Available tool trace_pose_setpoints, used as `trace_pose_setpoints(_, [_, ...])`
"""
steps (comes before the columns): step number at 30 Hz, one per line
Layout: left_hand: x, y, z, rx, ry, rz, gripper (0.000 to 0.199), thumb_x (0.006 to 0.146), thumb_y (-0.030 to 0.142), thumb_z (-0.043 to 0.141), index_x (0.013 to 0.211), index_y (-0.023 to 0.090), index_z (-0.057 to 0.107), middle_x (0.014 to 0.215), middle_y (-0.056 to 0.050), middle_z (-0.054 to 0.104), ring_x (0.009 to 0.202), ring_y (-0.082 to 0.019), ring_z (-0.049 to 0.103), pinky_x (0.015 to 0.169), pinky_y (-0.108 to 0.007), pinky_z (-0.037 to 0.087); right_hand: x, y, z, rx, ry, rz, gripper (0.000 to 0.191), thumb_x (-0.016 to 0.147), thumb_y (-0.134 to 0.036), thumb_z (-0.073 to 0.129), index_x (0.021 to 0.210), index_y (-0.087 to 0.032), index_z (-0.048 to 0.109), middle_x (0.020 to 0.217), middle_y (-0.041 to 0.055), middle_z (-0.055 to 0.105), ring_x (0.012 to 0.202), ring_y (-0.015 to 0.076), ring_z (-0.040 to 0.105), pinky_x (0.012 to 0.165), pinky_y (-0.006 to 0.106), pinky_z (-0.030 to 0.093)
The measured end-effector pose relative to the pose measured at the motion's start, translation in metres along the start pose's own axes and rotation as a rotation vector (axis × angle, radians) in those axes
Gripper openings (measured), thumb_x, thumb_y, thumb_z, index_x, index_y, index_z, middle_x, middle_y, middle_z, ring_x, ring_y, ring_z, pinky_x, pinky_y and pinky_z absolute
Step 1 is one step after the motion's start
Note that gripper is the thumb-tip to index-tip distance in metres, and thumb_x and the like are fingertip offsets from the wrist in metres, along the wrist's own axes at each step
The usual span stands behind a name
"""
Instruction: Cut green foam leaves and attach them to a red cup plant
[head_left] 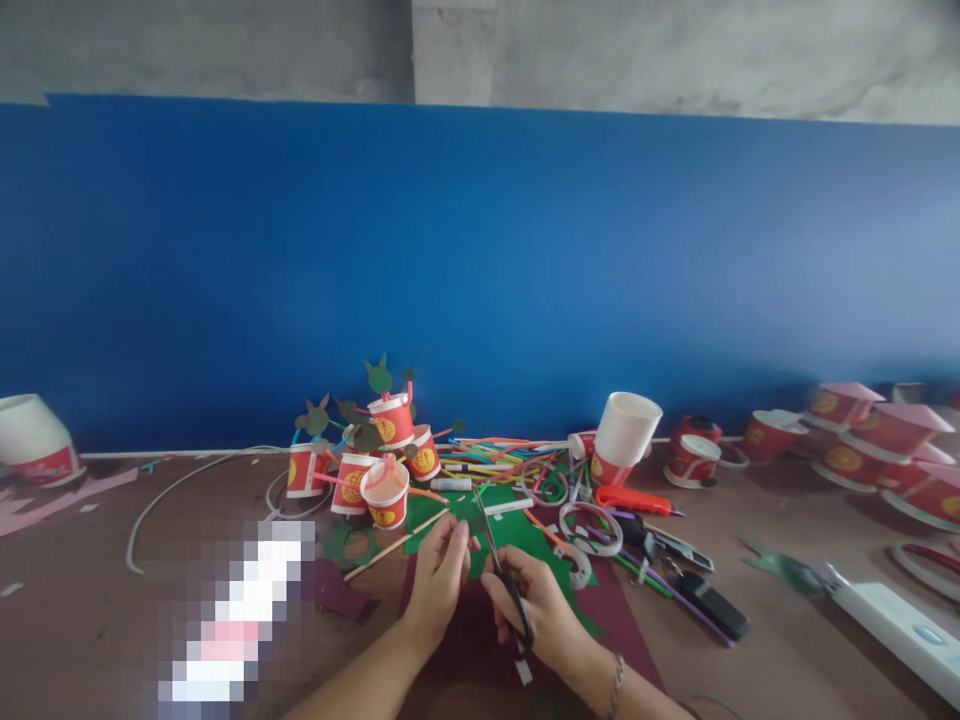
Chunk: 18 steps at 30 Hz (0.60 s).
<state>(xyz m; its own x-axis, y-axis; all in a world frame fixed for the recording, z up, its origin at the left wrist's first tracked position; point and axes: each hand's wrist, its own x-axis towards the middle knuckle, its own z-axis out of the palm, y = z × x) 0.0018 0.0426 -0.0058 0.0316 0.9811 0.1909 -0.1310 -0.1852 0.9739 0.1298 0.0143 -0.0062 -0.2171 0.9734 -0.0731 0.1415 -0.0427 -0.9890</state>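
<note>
My right hand [536,605] grips black-handled scissors [517,605], the blades tilted up and away, slightly apart. Close to its left, my left hand [441,572] has thumb and fingers pressed together near the blades. What lies between them is too small to make out. Beneath both hands are green paper [525,535] and dark red paper [615,635] with small scraps on them. Just beyond the left hand stand decorated red and white paper cups [385,495] with straw limbs and green paper heads. A wooden stick [397,545] lies beside that hand.
Several coloured straws [487,455] lie at the back. On the right are stacked white cups [628,430], an orange utility knife [634,500], a tape ring [592,528], a black key fob [709,603], a white power strip [892,630] and pink-topped cups [892,430]. A blue wall panel [480,270] stands behind.
</note>
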Motion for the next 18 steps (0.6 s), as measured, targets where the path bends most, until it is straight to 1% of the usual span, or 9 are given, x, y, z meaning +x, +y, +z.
trace_pose_setpoints(6, [0.001, -0.002, 0.001, -0.054, 0.049, -0.056, 0.04, 0.081, 0.054, 0.048, 0.061, 0.02, 0.039, 0.044, 0.009, 0.033, 0.041, -0.007, 0.029, 0.046, -0.02, 0.028, -0.001, -0.005, 0.0, -0.02, -0.007, 0.027, 0.037, 0.074, -0.052, 0.059, 0.075, -0.016, 0.05, 0.045, -0.0063, 0.05, 0.033, 0.0066, 0.047, 0.027, 0.012, 0.029])
trace_pose_setpoints(10, [0.003, -0.006, 0.0, -0.028, 0.051, -0.015, 0.04, 0.083, 0.05, 0.046, 0.06, 0.02, 0.035, 0.045, 0.009, 0.032, 0.043, -0.007, 0.031, 0.051, -0.021, 0.034, -0.001, -0.002, 0.0, -0.001, -0.019, 0.028, 0.037, 0.074, -0.051, 0.06, 0.078, -0.016, 0.05, 0.046, -0.0062, 0.051, 0.035, 0.0075, 0.049, 0.027, 0.012, 0.029])
trace_pose_setpoints(12, [0.003, -0.008, -0.001, -0.003, 0.031, -0.002, 0.038, 0.084, 0.048, 0.046, 0.06, 0.02, 0.036, 0.046, 0.009, 0.032, 0.043, -0.007, 0.031, 0.052, -0.021, 0.034, 0.0, 0.0, 0.0, 0.031, -0.022, 0.007, 0.036, 0.075, -0.05, 0.06, 0.078, -0.016, 0.049, 0.047, -0.0062, 0.05, 0.036, 0.0073, 0.049, 0.03, 0.013, 0.032])
trace_pose_setpoints(15, [0.002, -0.011, -0.003, 0.062, -0.004, 0.004, 0.036, 0.085, 0.046, 0.045, 0.062, 0.019, 0.042, 0.047, 0.008, 0.036, 0.044, -0.008, 0.033, 0.048, -0.021, 0.03, 0.001, 0.002, 0.0, 0.068, -0.023, -0.033, 0.035, 0.076, -0.05, 0.059, 0.078, -0.016, 0.049, 0.049, -0.0059, 0.05, 0.039, 0.0066, 0.05, 0.033, 0.013, 0.035])
trace_pose_setpoints(18, [0.002, -0.012, -0.004, 0.085, -0.01, 0.01, 0.035, 0.085, 0.046, 0.045, 0.062, 0.019, 0.044, 0.048, 0.007, 0.036, 0.045, -0.009, 0.034, 0.047, -0.021, 0.029, 0.002, 0.002, 0.0, 0.072, -0.019, -0.048, 0.035, 0.076, -0.049, 0.06, 0.078, -0.016, 0.049, 0.049, -0.006, 0.05, 0.039, 0.0065, 0.049, 0.033, 0.013, 0.035])
